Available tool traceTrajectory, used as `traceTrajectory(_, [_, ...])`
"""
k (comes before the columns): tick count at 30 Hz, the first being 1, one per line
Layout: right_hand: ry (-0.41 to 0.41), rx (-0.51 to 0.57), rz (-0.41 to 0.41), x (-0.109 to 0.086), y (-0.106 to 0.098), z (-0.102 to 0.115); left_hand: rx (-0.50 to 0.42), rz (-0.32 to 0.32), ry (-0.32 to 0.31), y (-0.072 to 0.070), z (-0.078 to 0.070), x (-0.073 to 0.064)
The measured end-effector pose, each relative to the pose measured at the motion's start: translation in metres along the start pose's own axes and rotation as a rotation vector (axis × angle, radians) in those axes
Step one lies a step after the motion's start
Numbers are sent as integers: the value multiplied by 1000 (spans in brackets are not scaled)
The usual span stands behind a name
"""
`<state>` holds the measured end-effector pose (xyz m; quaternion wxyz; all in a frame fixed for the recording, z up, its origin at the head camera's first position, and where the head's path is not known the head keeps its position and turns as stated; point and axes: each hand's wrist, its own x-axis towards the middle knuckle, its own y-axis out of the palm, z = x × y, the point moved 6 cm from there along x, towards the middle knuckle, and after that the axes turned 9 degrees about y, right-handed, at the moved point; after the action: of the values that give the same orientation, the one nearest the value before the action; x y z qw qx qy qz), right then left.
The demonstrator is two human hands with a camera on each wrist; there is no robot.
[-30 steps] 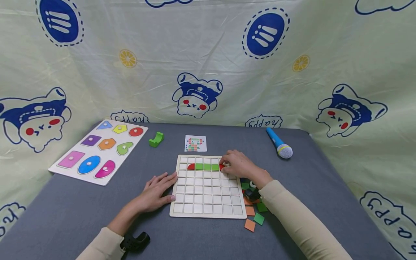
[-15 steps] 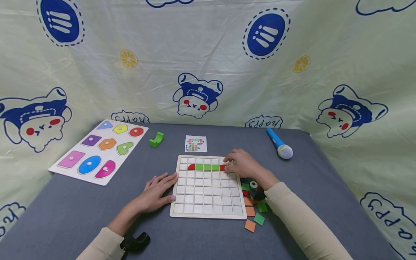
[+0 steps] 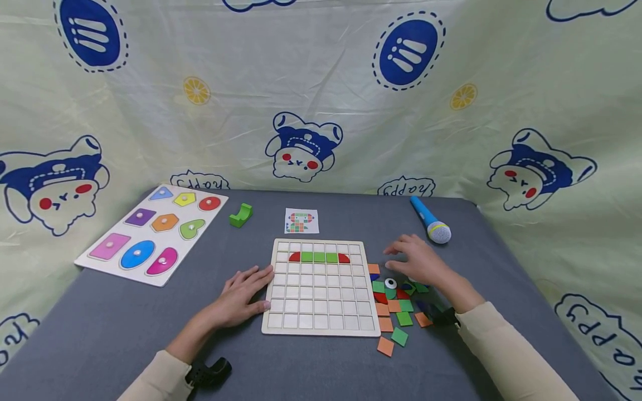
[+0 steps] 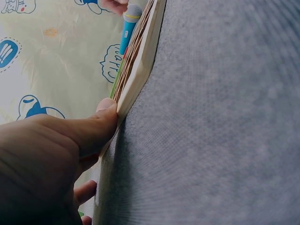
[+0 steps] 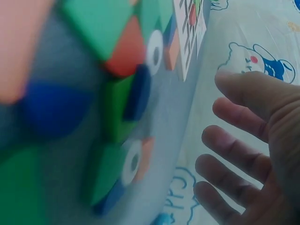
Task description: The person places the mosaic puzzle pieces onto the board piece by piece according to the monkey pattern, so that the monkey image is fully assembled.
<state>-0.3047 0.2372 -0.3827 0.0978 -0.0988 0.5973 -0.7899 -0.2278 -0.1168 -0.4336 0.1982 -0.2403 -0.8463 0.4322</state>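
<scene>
A pale wooden grid board (image 3: 321, 292) lies on the grey table. In its second row from the far side sit three green squares (image 3: 319, 257) with a red rounded piece (image 3: 295, 257) at the left end and another red rounded piece (image 3: 343, 258) at the right end. My left hand (image 3: 244, 298) lies with fingers spread, thumb and fingertips touching the board's left edge. Off the board's right side, my right hand (image 3: 418, 259) hovers with loosely bent fingers and nothing in it. Below it lie loose coloured tiles (image 3: 405, 319), orange, green, red and blue, plus a white ring-like piece (image 3: 390, 283).
A small pattern card (image 3: 301, 221) lies beyond the board. Further left are a green curved block (image 3: 241, 215) and a white shape puzzle board (image 3: 150, 234) with knobbed pieces. A blue toy microphone (image 3: 431, 221) lies at the back right. A printed curtain (image 3: 321, 83) hangs behind.
My right hand has let go of the red rounded piece at the row's right end and moved right, off the board and over the tiles. The left hand stays at the edge.
</scene>
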Motion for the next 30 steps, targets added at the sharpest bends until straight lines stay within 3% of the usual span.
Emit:
traceTrajectory(9, [65,-15,-19,-44,-9,-32,6,0,-6,-1,-1,0])
traceTrajectory(15, [51,-15,15,-63,-1,-37,16,2,-11,-1,0,0])
traceTrajectory(30, [96,-51,13,-65,12,-36,8,-3,-8,2,2,1])
